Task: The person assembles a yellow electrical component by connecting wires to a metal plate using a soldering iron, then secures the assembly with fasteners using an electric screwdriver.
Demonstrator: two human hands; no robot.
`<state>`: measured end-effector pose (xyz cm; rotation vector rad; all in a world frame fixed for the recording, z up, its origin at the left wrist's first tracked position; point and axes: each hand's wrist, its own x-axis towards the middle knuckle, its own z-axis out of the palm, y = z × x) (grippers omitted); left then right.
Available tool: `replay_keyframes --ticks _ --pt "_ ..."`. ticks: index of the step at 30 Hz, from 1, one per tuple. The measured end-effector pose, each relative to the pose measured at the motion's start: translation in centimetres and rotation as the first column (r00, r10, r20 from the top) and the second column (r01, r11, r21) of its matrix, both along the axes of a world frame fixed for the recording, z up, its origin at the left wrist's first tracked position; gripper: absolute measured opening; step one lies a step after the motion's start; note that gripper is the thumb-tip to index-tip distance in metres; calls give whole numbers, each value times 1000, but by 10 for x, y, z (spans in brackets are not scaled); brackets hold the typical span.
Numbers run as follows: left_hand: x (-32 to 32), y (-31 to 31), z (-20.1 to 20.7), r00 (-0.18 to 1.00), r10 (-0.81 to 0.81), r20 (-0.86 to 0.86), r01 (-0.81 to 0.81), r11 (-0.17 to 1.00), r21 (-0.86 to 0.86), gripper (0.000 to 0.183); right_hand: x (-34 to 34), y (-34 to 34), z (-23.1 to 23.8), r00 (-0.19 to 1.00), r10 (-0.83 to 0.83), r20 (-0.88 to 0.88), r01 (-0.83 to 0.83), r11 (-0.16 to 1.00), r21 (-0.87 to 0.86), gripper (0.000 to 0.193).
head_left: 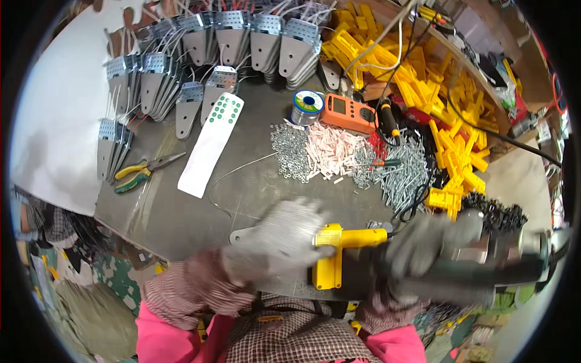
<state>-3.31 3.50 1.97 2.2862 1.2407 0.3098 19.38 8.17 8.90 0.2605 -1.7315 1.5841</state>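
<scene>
My left hand (pixel 279 236), in a pale grey glove, lies over a grey metal plate (pixel 240 235), of which only a rounded end with a hole shows. Its thumb presses on a T-shaped yellow plastic housing (pixel 330 266) at the table's front edge; the fingers wrap round the work and are partly hidden. My right hand (pixel 420 245), in a darker glove, is smeared by motion right of the housing's yellow handle. Beside and below it stretches a long dark tool (pixel 478 275), also blurred; whether the fingers grip it is unclear.
Stacks of grey plates with wires (pixel 233 36) line the back. Pliers (pixel 145 171), a white strip with green dots (pixel 212 145), a solder spool (pixel 307 107), an orange meter (pixel 350 114), screws (pixel 402 169) and pink pieces (pixel 330 148) lie ahead. Yellow housings (pixel 417 72) pile up right.
</scene>
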Motion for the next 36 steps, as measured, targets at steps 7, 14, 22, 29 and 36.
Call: replay_keyframes --ticks 7,14,22,29,36 --pt "-22 6 -26 964 39 265 47 950 -310 69 -59 -1 -39 901 -421 -108 303 785 -540 79" --pt "-18 8 -34 911 18 412 82 971 -225 62 -49 36 -50 997 72 -41 -82 927 -366 37" --pt "-22 6 -28 777 158 610 75 938 -338 52 -64 -2 -48 967 -239 85 254 890 -379 24" --pt "-15 10 -15 899 83 430 60 950 -307 52 -61 -22 -73 966 -174 -191 -9 718 -696 74" --pt "-27 57 -17 999 21 -42 -5 934 357 23 -23 -13 24 715 -676 -178 556 704 -441 73"
